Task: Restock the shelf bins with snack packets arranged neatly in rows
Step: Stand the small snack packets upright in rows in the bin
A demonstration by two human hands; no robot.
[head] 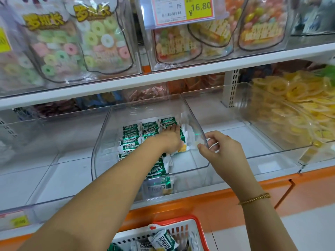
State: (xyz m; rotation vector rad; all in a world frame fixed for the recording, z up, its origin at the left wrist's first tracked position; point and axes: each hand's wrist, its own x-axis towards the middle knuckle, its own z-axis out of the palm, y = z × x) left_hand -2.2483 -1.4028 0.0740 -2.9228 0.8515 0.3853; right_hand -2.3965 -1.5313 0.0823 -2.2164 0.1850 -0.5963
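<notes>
Step in hand: laying of green snack packets (130, 132) in rows within the middle clear bin (101, 142). Location: packets are set on the bin floor in about three columns, the right one being the least orderly. Left grip (170, 139): fingers are stretched flat and pressed upon packets toward the back of the right column; no curl round any packet is seen. Right grip (217, 149): thumb and fingers are pinched on the bin's right front rim, by which the bin is judged to be steadied. Supply: further packets of like kind are kept in the red-and-white basket (181, 230) below the shelf. Next move, as judged: pressed packets are to be squared, then fresh stock fetched from the basket and the right column filled forward.
</notes>
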